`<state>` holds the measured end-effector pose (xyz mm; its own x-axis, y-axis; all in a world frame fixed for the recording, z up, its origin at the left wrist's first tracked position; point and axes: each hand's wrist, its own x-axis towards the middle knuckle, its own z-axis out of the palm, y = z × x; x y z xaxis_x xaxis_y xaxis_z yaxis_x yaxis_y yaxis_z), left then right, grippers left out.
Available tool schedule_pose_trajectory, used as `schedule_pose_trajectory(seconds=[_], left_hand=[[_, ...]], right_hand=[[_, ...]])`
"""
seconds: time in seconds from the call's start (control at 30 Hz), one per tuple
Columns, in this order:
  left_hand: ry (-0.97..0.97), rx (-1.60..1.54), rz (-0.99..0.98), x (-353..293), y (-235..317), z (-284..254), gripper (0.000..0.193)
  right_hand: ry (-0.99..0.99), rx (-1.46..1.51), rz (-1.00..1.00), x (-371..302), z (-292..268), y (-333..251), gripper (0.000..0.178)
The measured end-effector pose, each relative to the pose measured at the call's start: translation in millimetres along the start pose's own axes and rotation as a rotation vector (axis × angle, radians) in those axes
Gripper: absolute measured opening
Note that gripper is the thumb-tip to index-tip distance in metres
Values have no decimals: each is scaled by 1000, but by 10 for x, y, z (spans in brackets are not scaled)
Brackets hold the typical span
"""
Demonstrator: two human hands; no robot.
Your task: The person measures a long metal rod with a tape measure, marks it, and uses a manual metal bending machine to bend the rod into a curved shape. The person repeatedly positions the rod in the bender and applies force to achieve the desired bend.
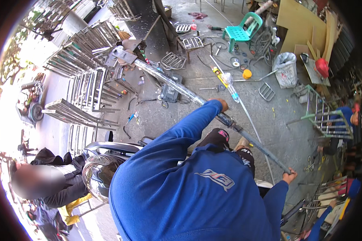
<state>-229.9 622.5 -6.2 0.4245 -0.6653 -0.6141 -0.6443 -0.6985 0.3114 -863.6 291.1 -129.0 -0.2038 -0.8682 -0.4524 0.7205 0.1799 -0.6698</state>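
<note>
Head view: nearest the camera is your own blue sweatshirt (197, 193), its chest and both sleeves filling the lower middle of the picture. Just beside it at the lower left sits a shiny helmet (98, 174), and past that a person in dark clothes stands on the floor.

Your left hand (221, 104) is at the end of the raised sleeve, clenched around a long metal pipe (181, 89) about halfway along it. Your right hand (288, 175) is wrapped around the near, lower end of the same pipe, at the right of the picture. The pipe runs on a slant from that hand up and to the left, well above the concrete floor (177, 116), to a grey metal bracket (122, 54) by the stacked steel frames (84, 80) at the upper left. Part of the pipe is wrapped in clear plastic that shines.

On the floor under the pipe lies a dark box-shaped machine (169, 92) with cables. Farther off stand a green plastic chair (242, 30), a white sack (286, 69) and a small orange can (247, 74), all well apart from your hands. At the right edge another person in blue bends near a green metal frame (323, 116).
</note>
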Motion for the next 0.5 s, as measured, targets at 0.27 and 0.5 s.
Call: schedule_pose_trajectory(seconds=[0.27, 0.5], left_hand=[[-20, 31, -40, 315, 59, -124, 51], [-99, 56, -42, 502, 50, -188, 53]], right_hand=[[131, -442, 87, 77, 599, 169, 34], [-311, -1989, -421, 544, 724, 102, 47]])
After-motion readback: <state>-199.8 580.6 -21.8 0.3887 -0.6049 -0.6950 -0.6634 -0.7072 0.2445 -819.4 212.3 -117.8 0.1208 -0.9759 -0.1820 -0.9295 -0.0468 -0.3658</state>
